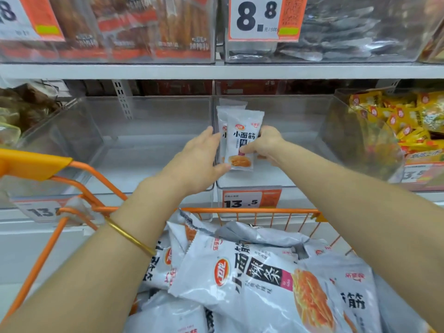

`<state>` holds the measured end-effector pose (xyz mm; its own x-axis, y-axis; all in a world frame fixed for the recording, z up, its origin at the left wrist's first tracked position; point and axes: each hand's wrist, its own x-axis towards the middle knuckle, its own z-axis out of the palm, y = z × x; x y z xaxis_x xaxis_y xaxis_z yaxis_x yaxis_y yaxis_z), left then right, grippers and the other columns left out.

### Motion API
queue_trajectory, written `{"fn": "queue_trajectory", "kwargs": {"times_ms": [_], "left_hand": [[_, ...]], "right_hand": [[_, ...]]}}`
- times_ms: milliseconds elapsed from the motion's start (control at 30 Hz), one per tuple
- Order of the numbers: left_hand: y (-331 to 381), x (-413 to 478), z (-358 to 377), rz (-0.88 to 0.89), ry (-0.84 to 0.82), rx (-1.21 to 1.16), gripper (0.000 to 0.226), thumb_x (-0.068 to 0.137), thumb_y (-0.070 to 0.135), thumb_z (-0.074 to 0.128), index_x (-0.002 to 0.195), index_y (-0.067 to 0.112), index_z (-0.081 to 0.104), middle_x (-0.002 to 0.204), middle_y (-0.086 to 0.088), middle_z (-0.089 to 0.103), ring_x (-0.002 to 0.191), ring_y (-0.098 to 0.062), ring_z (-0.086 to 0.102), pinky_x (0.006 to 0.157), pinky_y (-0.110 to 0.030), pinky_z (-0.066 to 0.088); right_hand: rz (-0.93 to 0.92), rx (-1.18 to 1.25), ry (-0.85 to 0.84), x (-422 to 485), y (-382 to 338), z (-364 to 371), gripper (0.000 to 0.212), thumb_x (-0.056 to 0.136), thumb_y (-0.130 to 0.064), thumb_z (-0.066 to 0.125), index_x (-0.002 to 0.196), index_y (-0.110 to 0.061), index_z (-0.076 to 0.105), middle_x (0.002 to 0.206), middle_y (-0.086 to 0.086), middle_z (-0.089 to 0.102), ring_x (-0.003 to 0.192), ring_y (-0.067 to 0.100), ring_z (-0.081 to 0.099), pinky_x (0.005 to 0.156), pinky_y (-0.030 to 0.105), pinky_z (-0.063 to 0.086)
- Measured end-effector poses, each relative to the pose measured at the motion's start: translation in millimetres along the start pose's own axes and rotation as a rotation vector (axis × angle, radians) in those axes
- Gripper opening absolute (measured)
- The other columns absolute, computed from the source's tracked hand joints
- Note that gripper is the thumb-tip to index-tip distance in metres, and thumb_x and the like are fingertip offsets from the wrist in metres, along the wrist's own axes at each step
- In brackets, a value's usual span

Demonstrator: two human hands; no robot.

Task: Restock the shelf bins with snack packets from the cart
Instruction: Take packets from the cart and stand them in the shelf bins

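Head cam view, looking down past the orange cart (240, 209) at the shelf: the snack packets (243, 138) are a small stack of at least two, held upright with the long axis running 12 to 6 o'clock, printed face toward the camera. They're hanging inside the mouth of the clear bin (300, 181) that has the 13.5 price tag (251, 200) on its front, just right of the wall it shares with the neighbouring bin (144, 152). The right hand (266, 145) sits at 3 o'clock of the stack, fingers curled round the lower right edge and thumb across the front, so that one looks like the real grip. The left hand (194, 162) is at 9 o'clock, fingers mostly straight along the left edge and thumb tip touching the bottom corner, more steadying than gripping imo. What the next bit hinges on, I'd guess: the bare bin floor lies at about 5 o'clock from the stack's lower end, so the packets need to go down and back, and the right hand is the one to carry them. Big bags (264, 284) of the same snack sit in the cart at 6 o'clock.
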<state>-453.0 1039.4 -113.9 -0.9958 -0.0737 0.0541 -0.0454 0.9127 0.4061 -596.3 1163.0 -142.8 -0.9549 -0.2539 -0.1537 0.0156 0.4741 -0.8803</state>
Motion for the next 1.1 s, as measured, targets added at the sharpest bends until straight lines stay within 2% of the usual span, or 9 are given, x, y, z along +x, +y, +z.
{"fn": "queue_trajectory", "kwargs": {"times_ms": [100,300,467,600,733,833,900,1000,1100], "left_hand": [[-0.8,-0.4,2.8,0.010,0.028,-0.013,0.072,0.092,0.036,0.054,0.149,0.021,0.012,0.158,0.002,0.002,0.145,-0.015,0.006,0.117,-0.037,0.014],[-2.9,0.8,4.5,0.023,0.053,-0.049,0.071,0.092,0.034,0.054,0.149,0.018,0.015,0.158,0.002,0.004,0.145,-0.014,0.006,0.114,-0.028,0.010],[-2.8,0.6,4.4,0.012,0.040,-0.059,0.072,0.092,0.034,0.055,0.149,0.019,0.014,0.158,0.004,0.003,0.145,-0.013,0.006,0.114,-0.027,0.010],[-1.1,-0.1,2.7,0.006,0.018,-0.063,0.072,0.092,0.034,0.055,0.149,0.019,0.014,0.158,0.003,0.003,0.145,-0.013,0.005,0.114,-0.027,0.010],[2.4,-2.7,-6.2,0.007,-0.019,-0.088,0.067,0.092,0.034,0.054,0.148,0.019,0.020,0.158,0.002,0.008,0.144,-0.012,0.008,0.113,-0.026,0.011],[6.4,-3.6,-17.8,0.012,-0.005,-0.090,0.061,0.092,0.034,0.054,0.145,0.019,0.028,0.155,0.000,0.021,0.141,-0.012,0.019,0.109,-0.022,0.016],[10.0,-3.9,-24.9,0.027,0.019,-0.099,0.057,0.092,0.034,0.055,0.142,0.018,0.034,0.151,0.000,0.030,0.137,-0.013,0.028,0.104,-0.021,0.022],[16.6,-6.4,-32.5,0.055,0.036,-0.123,0.047,0.091,0.033,0.057,0.134,0.019,0.045,0.140,0.001,0.044,0.125,-0.013,0.042,0.092,-0.018,0.029],[24.8,-11.4,-37.6,0.082,0.033,-0.149,0.038,0.090,0.032,0.058,0.125,0.018,0.054,0.122,0.001,0.054,0.109,-0.012,0.051,0.086,-0.020,0.034]], "right_hand": [[-0.018,-0.150,0.028,8.7,2.0,13.7,0.038,0.070,-0.004,0.079,0.105,-0.006,0.062,0.107,0.009,0.068,0.101,0.027,0.064,0.088,0.042,0.054],[-0.003,-0.253,0.097,14.0,2.8,24.6,0.040,0.072,-0.009,0.078,0.099,-0.008,0.048,0.110,0.013,0.062,0.103,0.030,0.061,0.087,0.043,0.054],[0.031,-0.259,0.086,11.4,3.6,23.9,0.045,0.075,-0.011,0.077,0.109,-0.004,0.048,0.106,0.012,0.062,0.099,0.030,0.063,0.084,0.041,0.055],[0.034,-0.259,0.062,-0.8,0.7,16.8,0.039,0.075,-0.014,0.078,0.091,-0.008,0.042,0.100,0.008,0.059,0.102,0.029,0.062,0.085,0.037,0.054],[-0.173,-0.376,0.056,-44.5,-19.0,-6.7,0.027,0.080,-0.009,0.073,0.090,-0.010,0.048,0.090,0.004,0.053,0.095,0.027,0.060,0.082,0.041,0.055],[-0.327,-0.385,-0.225,-101.1,-31.3,-28.1,0.010,0.082,-0.008,0.070,0.077,-0.013,0.063,0.073,0.000,0.062,0.069,0.015,0.063,0.063,0.030,0.057],[-0.378,-0.527,-0.431,-135.0,-30.1,-32.8,0.005,0.081,-0.019,0.072,0.080,-0.013,0.071,0.074,0.000,0.068,0.062,0.009,0.061,0.058,0.024,0.053],[-0.489,-0.890,-0.489,-156.5,-16.9,-20.5,0.024,0.079,-0.039,0.072,0.090,-0.017,0.074,0.082,-0.004,0.069,0.071,0.012,0.061,0.066,0.028,0.049],[-0.581,-1.064,-0.367,-162.6,-4.7,-5.7,0.022,0.083,-0.040,0.065,0.095,-0.023,0.071,0.094,-0.006,0.066,0.085,0.016,0.058,0.067,0.029,0.046]]}}
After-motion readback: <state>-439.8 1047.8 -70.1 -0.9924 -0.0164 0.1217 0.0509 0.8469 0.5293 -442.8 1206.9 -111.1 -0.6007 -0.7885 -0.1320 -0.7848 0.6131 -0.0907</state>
